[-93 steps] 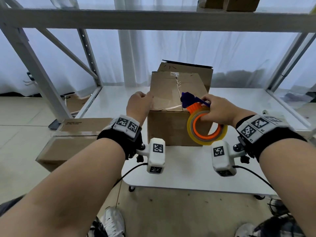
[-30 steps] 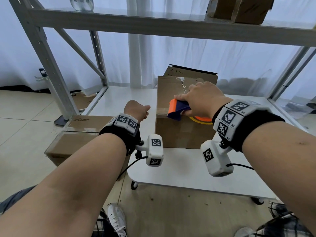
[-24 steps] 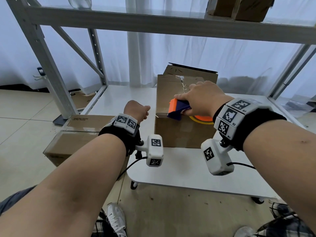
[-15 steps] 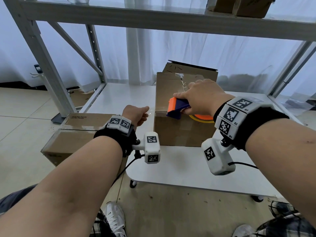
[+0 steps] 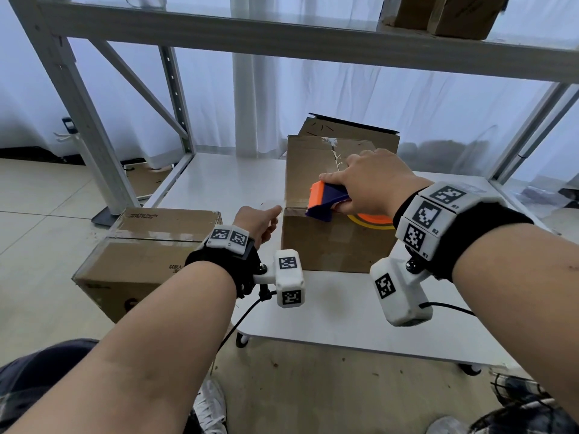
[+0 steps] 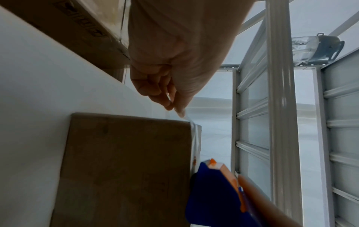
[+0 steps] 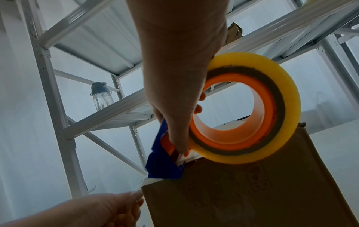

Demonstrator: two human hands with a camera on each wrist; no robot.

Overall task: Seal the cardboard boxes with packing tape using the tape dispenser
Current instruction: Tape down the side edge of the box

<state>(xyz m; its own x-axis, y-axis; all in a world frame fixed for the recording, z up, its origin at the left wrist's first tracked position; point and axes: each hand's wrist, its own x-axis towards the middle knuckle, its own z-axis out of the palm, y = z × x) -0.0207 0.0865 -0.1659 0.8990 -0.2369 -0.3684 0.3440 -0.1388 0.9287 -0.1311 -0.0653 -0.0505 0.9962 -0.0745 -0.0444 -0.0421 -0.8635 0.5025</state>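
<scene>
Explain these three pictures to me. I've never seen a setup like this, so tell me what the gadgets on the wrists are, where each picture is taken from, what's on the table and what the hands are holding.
There is no robot: a person wears a camera on the head and one on each wrist, the white blocks with square markers. The wide picture is from the head; the other two look along each hand from below.

On the white table stands a cardboard box, with another box behind it. A third box sits lower, to the left of the table.

The right hand grips a blue and orange tape dispenser carrying a yellow tape roll, pressed on the box's front top edge. The left hand pinches the clear tape's loose end at the box's left corner.
</scene>
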